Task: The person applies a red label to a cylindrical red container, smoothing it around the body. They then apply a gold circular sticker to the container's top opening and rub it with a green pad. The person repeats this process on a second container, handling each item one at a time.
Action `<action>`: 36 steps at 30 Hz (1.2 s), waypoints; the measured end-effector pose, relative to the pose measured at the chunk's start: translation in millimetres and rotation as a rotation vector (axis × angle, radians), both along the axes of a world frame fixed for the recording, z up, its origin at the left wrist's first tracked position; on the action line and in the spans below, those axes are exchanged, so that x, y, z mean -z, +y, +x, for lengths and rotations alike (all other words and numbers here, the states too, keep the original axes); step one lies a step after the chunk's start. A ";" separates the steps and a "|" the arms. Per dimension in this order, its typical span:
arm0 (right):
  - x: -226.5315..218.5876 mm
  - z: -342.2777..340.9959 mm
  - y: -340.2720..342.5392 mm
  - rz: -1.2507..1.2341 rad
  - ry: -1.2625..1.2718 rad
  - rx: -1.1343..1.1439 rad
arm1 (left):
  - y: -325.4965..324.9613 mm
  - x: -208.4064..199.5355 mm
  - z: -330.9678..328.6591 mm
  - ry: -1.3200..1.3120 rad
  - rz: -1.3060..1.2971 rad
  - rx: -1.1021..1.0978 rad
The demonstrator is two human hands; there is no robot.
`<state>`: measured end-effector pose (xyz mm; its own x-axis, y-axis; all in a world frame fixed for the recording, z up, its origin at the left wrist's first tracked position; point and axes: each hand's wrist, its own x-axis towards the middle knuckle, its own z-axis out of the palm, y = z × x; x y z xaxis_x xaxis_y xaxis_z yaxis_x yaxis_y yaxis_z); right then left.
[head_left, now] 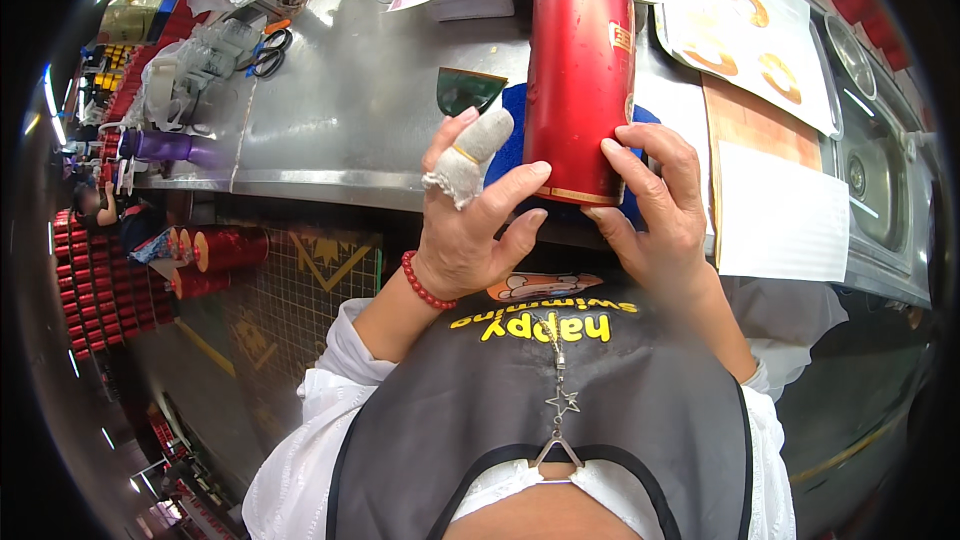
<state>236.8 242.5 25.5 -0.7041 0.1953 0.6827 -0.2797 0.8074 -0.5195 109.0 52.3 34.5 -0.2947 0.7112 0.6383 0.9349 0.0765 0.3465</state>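
Observation:
A glossy red cylinder [578, 80] with gold trim and a small gold label lies lengthwise over a blue cloth [513, 130], its near end toward me. My right hand [665, 190] grips that near end, fingertips on the right side and thumb at the bottom rim. On the other side, my left hand [475, 215] has its fingers spread. One fingertip touches the cylinder's left edge, while the thumb points at the near rim. A whitish fabric cover with a yellow band wraps one left finger. Close beyond that finger sits a dark green half-round scraper [470, 90].
The steel worktop [340, 110] extends left to blue-handled scissors [268, 52], clear plastic items and a purple bottle [175, 147]. At right are a printed sheet with gold rings [745, 5], a white sheet [780, 215] and a sink [875, 175]. Red cylinders [100, 280] are stacked far left.

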 end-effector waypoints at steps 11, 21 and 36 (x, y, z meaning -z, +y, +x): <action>0.5 0.3 -0.6 -0.015 -0.010 -0.005 | -10.4 -9.2 -8.3 -0.233 0.125 -0.147; -2.1 1.2 -1.3 -0.002 -0.006 -0.003 | 10.1 -28.2 20.0 -0.030 -0.086 -0.071; -1.9 2.9 0.3 -0.027 -0.009 -0.021 | 14.3 -44.9 25.7 -0.044 -0.156 -0.080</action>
